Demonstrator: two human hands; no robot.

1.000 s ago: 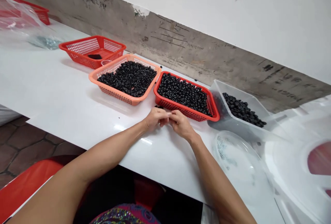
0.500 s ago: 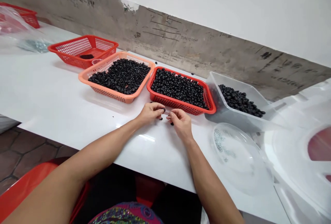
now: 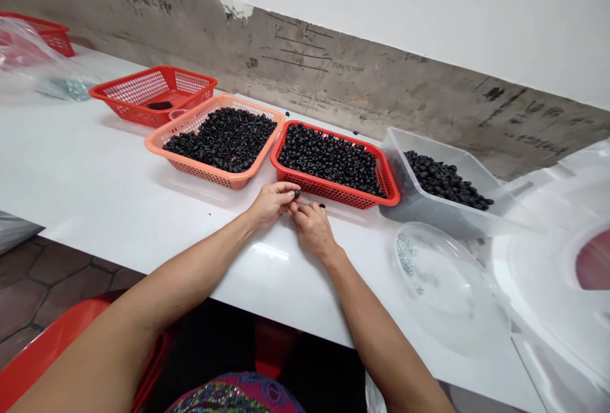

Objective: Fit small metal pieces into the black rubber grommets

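**A:** Your right hand (image 3: 311, 230) has slid left since half a second ago. The hands were a little apart then; now they meet at the fingertips, low over the counter (image 3: 119, 178).

**B:** And the black bead (image 3: 297, 194)?

**A:** You have it pinched at the tips of your left hand (image 3: 271, 203), at the far end of the fingers, towards the wall. It sits just in front of the front wall of the red basket (image 3: 333, 192), near it but not touching.

**B:** Which of your hands is nearer to it, then?

**A:** The left, since that one grips it. Your right fingertips lie just beside it, on its near right side. They are curled together, and I cannot tell whether they hold anything of their own.

**B:** Does the bead have a long axis you can line up on?

**A:** It reads as a small, roundish dot, too small to show which way any hole or length runs.

**B:** What lies about your hands?

**A:** The red basket, heaped with black beads, is straight ahead of you. The peach basket (image 3: 210, 175), filled with black rings, is ahead to the left. The clear tub (image 3: 429, 213), tilted and part full of black beads, is off to the right. A second small black piece (image 3: 323, 206) seems to lie on the counter just right of your right fingers. The clear lid (image 3: 443, 298) rests well to your right.
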